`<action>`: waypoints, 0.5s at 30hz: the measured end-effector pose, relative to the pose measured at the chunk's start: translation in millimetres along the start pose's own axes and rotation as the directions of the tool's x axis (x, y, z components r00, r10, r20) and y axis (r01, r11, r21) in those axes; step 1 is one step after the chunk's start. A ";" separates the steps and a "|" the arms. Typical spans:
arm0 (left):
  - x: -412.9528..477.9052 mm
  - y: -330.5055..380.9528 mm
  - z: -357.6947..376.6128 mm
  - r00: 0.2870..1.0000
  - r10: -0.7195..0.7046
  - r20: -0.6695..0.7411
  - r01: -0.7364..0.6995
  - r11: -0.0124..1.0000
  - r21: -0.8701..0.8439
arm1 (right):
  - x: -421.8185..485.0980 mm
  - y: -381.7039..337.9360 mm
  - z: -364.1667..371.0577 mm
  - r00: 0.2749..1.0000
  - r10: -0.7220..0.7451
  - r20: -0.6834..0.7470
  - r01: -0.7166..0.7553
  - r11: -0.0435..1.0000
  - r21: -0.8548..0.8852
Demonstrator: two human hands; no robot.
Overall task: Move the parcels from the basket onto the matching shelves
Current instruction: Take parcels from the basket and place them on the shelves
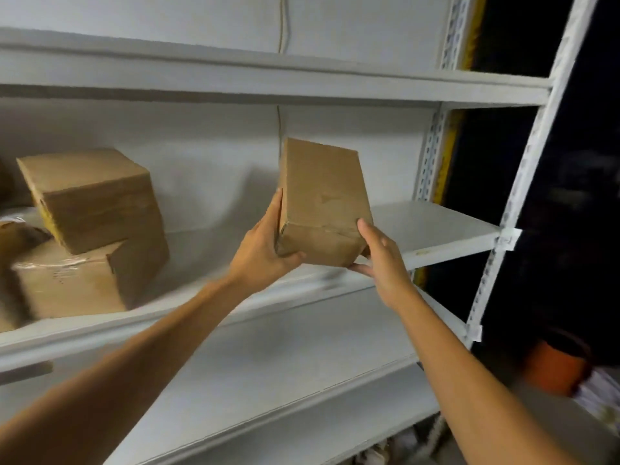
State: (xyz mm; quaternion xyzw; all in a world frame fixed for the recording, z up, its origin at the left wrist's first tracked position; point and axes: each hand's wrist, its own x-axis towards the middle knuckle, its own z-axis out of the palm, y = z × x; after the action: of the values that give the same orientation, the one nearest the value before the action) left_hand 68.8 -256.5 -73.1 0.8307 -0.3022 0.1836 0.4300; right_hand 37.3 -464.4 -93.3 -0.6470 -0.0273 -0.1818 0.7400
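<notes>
- Your left hand and right hand grip the brown cardboard parcel, fingers curled around its lower corners.
- It tilts over the white metal shelf.

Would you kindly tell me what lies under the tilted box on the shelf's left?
The tilted box leans on a larger taped box standing on the shelf. Their contact area is covered, so anything between them cannot be seen.
</notes>
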 end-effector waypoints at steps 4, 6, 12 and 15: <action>5.3 35.0 68.0 0.986 -0.009 0.164 0.053 0.963 -0.264 | -23.5 7.8 -78.0 0.991 0.063 -0.115 -0.061 0.998 0.020; 12.0 55.9 96.9 0.987 -0.028 0.159 0.082 0.935 -0.344 | -40.7 12.2 -112.5 0.987 0.057 -0.148 -0.054 0.998 0.025; 24.8 110.8 190.1 0.953 0.086 0.290 0.032 0.925 -0.380 | -100.8 29.4 -202.7 0.952 0.045 -0.301 -0.025 0.997 0.068; 19.0 132.6 237.8 0.912 0.160 0.378 0.026 0.896 -0.442 | -128.4 25.2 -249.8 0.919 0.018 -0.394 -0.002 0.999 0.041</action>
State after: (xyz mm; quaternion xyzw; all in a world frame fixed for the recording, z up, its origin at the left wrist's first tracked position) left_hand 6.2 -518.6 -116.1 0.7211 -0.4471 -0.0500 0.5269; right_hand -123.4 -673.6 -192.9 -0.5824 0.1216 -0.3039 0.7441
